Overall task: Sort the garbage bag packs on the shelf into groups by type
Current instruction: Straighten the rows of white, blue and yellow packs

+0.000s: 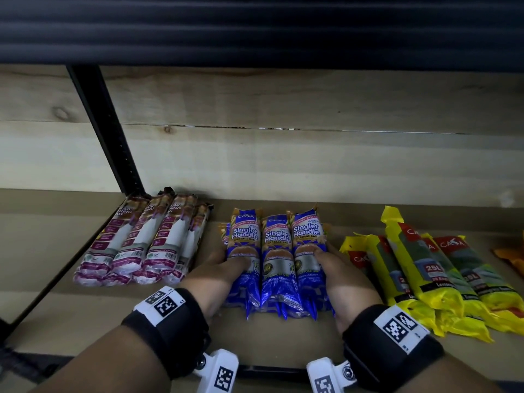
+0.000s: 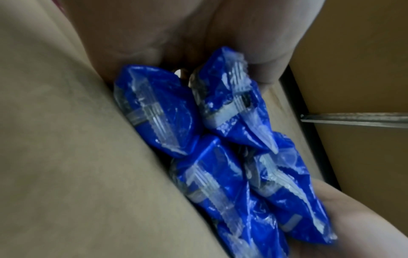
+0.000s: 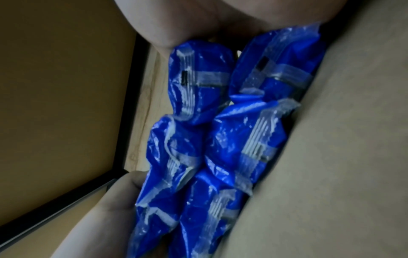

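Several blue "Singlet Handle" garbage bag packs (image 1: 278,251) lie stacked side by side in the middle of the shelf. My left hand (image 1: 218,273) grips the stack's left side with its thumb pressed on top. From the other side my right hand (image 1: 340,279) holds it the same way. The fingers of both hands are hidden behind the packs. The left wrist view shows the sealed blue pack ends (image 2: 220,148) under my left hand (image 2: 264,52). In the right wrist view the same blue pack ends (image 3: 220,131) sit against my right hand (image 3: 165,26).
Several pink-and-white drawstring packs (image 1: 147,239) lie in a row at the left, beside the black upright post (image 1: 107,131). Several yellow packs (image 1: 425,273) lie at the right, and an orange packet (image 1: 510,259) sits at the far right edge. The wooden shelf board (image 1: 85,307) has a black front rail.
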